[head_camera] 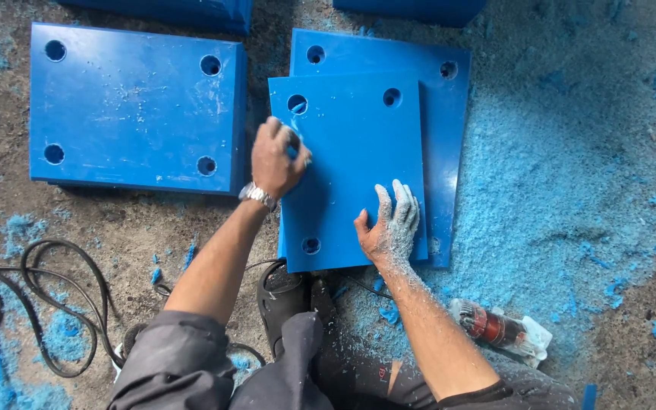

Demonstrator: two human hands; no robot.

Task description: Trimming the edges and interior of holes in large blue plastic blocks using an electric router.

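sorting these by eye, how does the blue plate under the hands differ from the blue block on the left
The blue plate is thin and stacked askew on another blue plate; the blue block is thick, showing a tall side face, and lies alone on the ground. The plate is upright-oblong; the block lies wider than tall. The left hand and right hand rest on the plate; the block is untouched. Both are blue with round corner holes.

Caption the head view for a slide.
Left hand and dusty right hand press on the top blue drilled plate, shavings around.
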